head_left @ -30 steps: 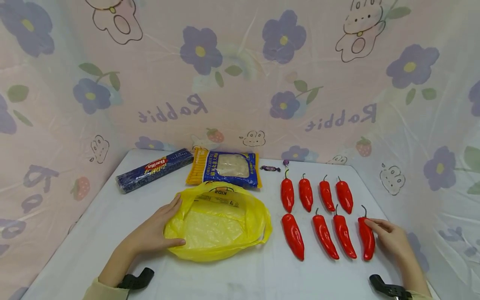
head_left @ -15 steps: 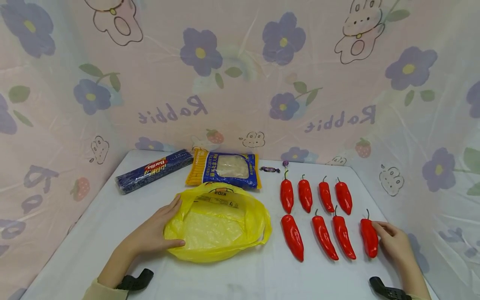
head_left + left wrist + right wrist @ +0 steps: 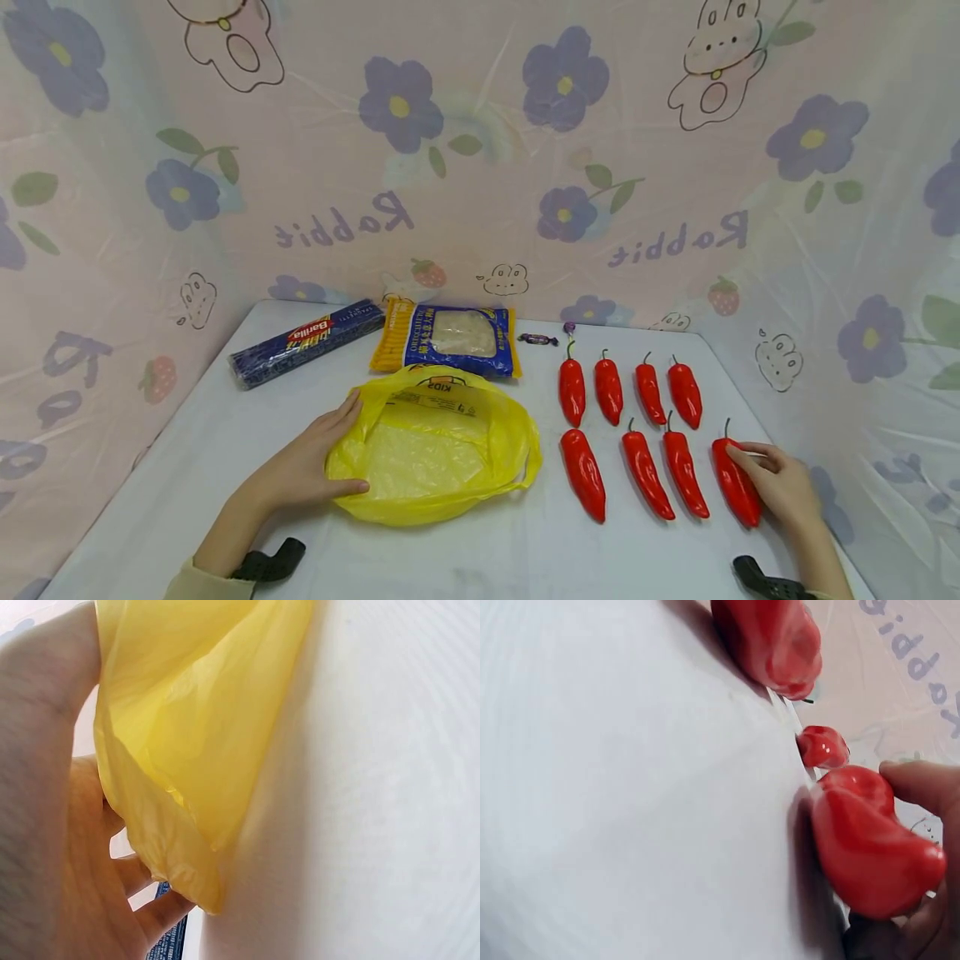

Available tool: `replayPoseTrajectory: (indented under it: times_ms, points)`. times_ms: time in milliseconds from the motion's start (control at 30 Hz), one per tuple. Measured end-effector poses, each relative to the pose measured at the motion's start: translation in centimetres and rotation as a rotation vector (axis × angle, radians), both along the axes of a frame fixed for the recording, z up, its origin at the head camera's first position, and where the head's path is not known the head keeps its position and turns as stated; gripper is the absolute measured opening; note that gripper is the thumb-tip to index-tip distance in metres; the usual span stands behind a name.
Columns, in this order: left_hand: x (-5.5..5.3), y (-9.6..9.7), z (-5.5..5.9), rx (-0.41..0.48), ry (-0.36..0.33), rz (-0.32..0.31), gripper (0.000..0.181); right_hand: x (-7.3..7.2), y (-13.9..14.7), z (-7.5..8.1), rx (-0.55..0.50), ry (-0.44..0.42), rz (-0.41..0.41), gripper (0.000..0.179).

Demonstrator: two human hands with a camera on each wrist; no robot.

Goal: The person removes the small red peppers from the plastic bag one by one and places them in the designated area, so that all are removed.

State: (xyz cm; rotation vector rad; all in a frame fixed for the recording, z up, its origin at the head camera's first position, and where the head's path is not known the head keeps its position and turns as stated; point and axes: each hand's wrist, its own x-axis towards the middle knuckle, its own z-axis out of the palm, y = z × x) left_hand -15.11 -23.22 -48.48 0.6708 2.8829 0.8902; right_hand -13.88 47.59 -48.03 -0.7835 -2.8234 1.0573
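At the front right of the table, my right hand (image 3: 783, 483) holds a red chili pepper (image 3: 735, 487) between thumb and fingers. The right wrist view shows that glossy chili pepper (image 3: 870, 847) at the fingers, close beside the white surface. My left hand (image 3: 307, 462) rests against the left side of a yellow plastic bag (image 3: 521, 446), thumb and fingers spread wide along its rim. The bag stands with its mouth wide, showing its inner wall. In the left wrist view, fingers touch the outside of the yellow bag (image 3: 180, 750), partly hidden by it.
Several other red chili peppers (image 3: 585, 475) lie in two rows right of the bag. Behind it are a blue spaghetti pack (image 3: 307, 343) and a blue-and-yellow orecchiette bag (image 3: 457, 337). A purple wrapped candy (image 3: 537, 339) lies at the back. Patterned cloth walls (image 3: 472, 192) enclose the table.
The right hand's chili pepper has shifted slightly right, then back left, and now tilts more, its lower end toward the right. The left hand and yellow bag have stayed put.
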Motion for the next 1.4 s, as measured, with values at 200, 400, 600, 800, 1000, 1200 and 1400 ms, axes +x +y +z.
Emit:
replayPoseTrajectory:
  times_ms: [200, 400, 600, 800, 1000, 1200, 1400]
  points:
    - [0.0, -0.1, 0.1, 0.001, 0.016, -0.002, 0.122, -0.2, -0.7, 0.3, 0.006, -0.011, 0.072, 0.079]
    - [0.1, -0.2, 0.0, -0.004, 0.035, 0.005, 0.117, -0.1, -0.9, 0.6, 0.005, -0.019, 0.084, 0.080]
    - [0.2, -0.1, 0.1, -0.009, 0.071, 0.000, 0.114, 0.1, -0.9, 0.6, 0.029, -0.005, 0.122, 0.076]
    - [0.4, 0.0, 0.7, -0.016, 0.110, 0.005, 0.111, 0.1, -0.7, 0.7, 0.014, -0.023, 0.100, 0.079]
    - [0.9, -0.2, 1.4, -0.030, 0.156, 0.011, 0.108, 1.2, -0.9, 1.0, 0.058, -0.014, 0.080, 0.079]
    - [1.4, -1.0, 4.0, -0.072, 0.182, 0.060, 0.092, 1.8, -2.6, 3.9, 0.147, 0.149, 0.092, 0.069]
    - [0.6, -1.8, 7.1, -0.131, 0.146, 0.167, 0.085, 0.3, -9.0, 8.1, 0.134, 0.305, 0.176, 0.064]
